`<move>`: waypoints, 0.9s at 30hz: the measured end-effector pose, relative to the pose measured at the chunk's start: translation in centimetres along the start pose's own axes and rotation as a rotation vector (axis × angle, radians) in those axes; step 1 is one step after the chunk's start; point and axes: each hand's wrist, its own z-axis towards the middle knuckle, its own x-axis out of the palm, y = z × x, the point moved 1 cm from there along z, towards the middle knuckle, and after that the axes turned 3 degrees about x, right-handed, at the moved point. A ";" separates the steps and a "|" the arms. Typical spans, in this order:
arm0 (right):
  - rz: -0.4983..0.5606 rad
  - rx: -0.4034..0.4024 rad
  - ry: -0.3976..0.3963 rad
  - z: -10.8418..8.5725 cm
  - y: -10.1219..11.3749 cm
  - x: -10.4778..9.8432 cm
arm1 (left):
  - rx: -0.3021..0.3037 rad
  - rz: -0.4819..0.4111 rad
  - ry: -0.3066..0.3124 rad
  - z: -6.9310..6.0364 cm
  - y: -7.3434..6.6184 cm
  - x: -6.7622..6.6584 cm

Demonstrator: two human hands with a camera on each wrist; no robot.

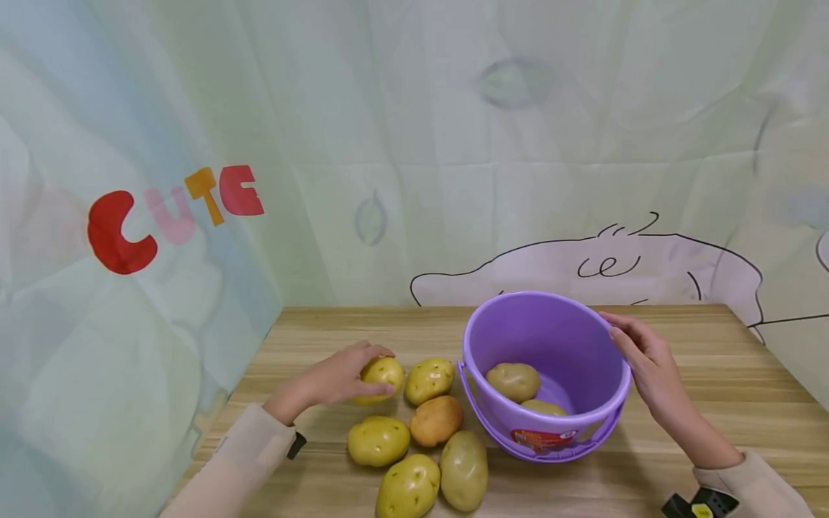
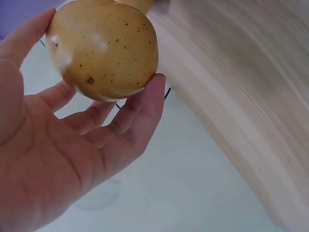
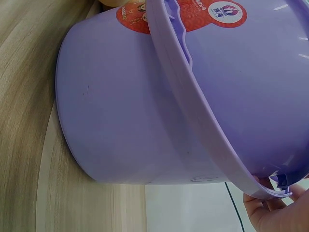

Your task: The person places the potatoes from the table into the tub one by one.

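Note:
My left hand (image 1: pixel 340 378) grips a yellow potato (image 1: pixel 385 374) from its left side, at the left of a group of loose potatoes. In the left wrist view, thumb and fingertips hold this speckled potato (image 2: pixel 106 48) at its sides. With my right hand (image 1: pixel 654 367) I hold the right rim of a purple bucket (image 1: pixel 570 338), near the handle's joint. The bucket leans toward me, and two potatoes show inside it, one being a pale potato (image 1: pixel 514 381). In the right wrist view the lowered handle (image 3: pixel 193 111) crosses the bucket's side.
Between my left hand and the bucket lie several potatoes: a yellow one (image 1: pixel 430 381), a browner one (image 1: pixel 437 421), and others nearer me, including a long greenish one (image 1: pixel 464 471). The wooden table (image 1: pixel 712 381) meets a printed curtain (image 1: pixel 440 180) at its back edge.

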 end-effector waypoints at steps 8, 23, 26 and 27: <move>-0.027 0.005 -0.005 0.0 -0.1 0.0 | 0.041 0.010 -0.016 0.0 -0.6 -0.7; -0.051 -0.003 -0.001 0.0 0.1 0.0 | 0.128 0.063 -0.051 0.3 -3.1 -2.4; -0.057 -0.002 0.001 0.0 0.1 0.0 | 0.126 0.062 -0.057 0.3 -3.6 -2.6; -0.059 -0.002 0.002 0.0 0.1 0.0 | 0.127 0.065 -0.061 0.4 -3.7 -2.7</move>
